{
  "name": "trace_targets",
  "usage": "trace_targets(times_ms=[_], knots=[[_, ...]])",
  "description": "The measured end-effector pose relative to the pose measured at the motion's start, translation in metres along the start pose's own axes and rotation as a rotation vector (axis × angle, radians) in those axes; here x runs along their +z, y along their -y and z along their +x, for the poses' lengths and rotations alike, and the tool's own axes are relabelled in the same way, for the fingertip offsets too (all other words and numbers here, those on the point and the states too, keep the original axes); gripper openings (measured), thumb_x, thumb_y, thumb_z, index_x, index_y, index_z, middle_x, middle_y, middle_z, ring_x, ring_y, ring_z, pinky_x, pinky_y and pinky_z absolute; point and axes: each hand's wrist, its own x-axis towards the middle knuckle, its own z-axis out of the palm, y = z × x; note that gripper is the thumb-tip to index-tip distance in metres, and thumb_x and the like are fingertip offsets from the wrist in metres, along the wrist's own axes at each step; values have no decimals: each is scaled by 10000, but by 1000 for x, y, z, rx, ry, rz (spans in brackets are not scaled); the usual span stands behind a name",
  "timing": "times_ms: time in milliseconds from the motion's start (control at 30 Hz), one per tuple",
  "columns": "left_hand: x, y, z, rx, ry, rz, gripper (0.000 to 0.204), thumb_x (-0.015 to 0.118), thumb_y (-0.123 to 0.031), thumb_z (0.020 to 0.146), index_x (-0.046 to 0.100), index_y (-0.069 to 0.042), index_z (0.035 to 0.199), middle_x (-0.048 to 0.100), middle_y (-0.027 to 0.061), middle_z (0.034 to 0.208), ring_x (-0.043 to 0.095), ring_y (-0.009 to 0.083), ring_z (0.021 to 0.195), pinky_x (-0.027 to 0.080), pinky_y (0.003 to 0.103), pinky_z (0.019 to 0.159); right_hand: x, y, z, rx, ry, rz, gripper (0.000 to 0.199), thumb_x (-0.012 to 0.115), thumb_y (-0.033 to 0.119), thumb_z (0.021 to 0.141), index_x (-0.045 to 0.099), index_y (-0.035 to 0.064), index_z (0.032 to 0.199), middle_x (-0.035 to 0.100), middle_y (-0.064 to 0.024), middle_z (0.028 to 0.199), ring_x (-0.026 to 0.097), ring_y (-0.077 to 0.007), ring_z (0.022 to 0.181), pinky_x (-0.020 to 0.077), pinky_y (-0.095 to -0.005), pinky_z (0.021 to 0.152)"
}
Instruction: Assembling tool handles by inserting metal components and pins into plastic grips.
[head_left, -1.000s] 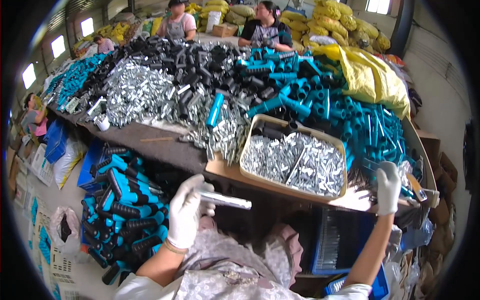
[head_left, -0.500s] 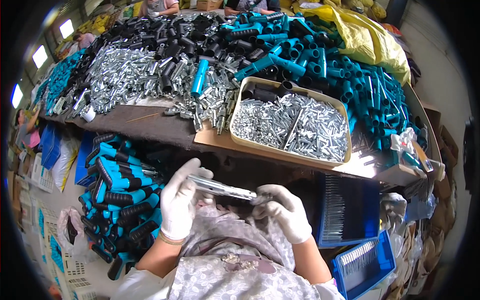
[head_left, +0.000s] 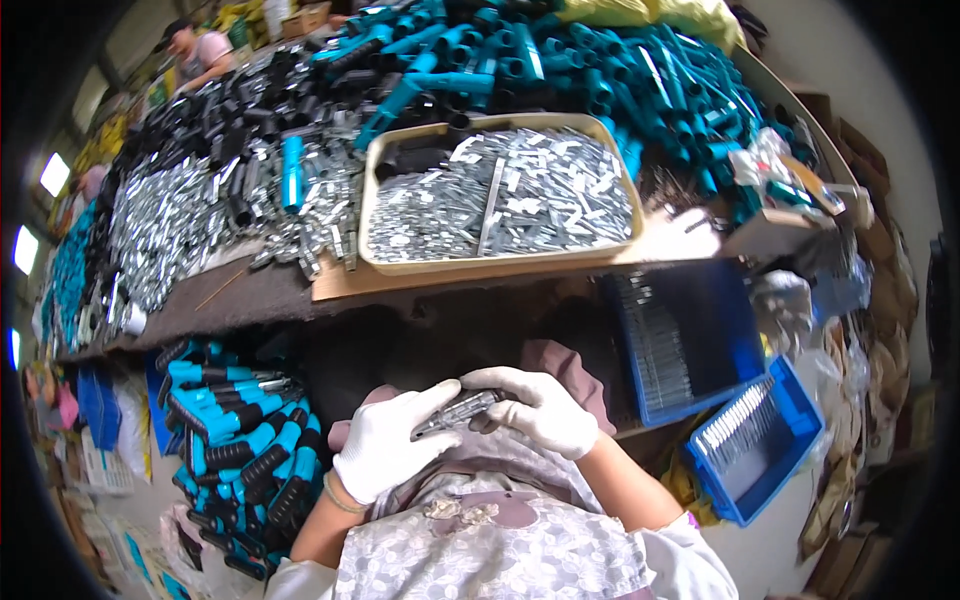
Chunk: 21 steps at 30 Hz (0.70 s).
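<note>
Holding a short metal rod [head_left: 458, 412] between them, both white-gloved hands meet low in the middle of the view, just above the person's lap. The left hand [head_left: 385, 452] closes its fingers [head_left: 432, 400] around the lower end of the rod, thumb lying along it, while the right hand [head_left: 545, 408] curls its fingers [head_left: 490, 380] over the upper end, so the rod is gripped from both sides and tilts up toward the right. Beyond the hands, the edge of the desk [head_left: 250, 295] runs across the view. On it sits a beige tray [head_left: 500, 265] filled with small shiny metal parts [head_left: 500, 195]. Just left of the tray lies a loose heap of similar silver pieces [head_left: 175, 225], with black tubes [head_left: 220, 120] piled behind it and teal tubes [head_left: 600, 70] stacked behind and to the right of the tray. Below the desk on the left, a stack of teal and black handles [head_left: 235, 440] lies beside the person's knee. On the right, two blue bins [head_left: 690, 340] hold thin metal pieces, one under the desk's edge and another lower [head_left: 760, 450]. A second person [head_left: 200, 52] sits at the far left corner.
</note>
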Motion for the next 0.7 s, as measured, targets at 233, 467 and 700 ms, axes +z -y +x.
trace_targets(times_ms=[233,467,700], knots=[[40,-9,3,79,-8,-87,301,781,-53,739,733,-3,1031,706,145,816,665,262,675,523,345,646,-23,-24,-34,-122,-9,-205,490,599,226,884,574,0,1318,669,-185,1153,621,-267,1114,479,-358,989],[46,-1,-5,-303,-43,-222,250,680,19,742,694,45,991,691,145,898,678,226,794,530,295,735,-167,-49,-180,-148,-1335,-287,170,631,48,881,757,27,993,724,-67,899,651,-122,774,528,-263,723],[41,11,-7,-260,-13,-176,320,664,40,787,666,54,1106,720,162,984,697,218,866,535,304,816,-221,-132,-333,672,-1203,-902,175,670,86,798,796,136,910,748,-101,869,723,-240,777,547,-318,723]])
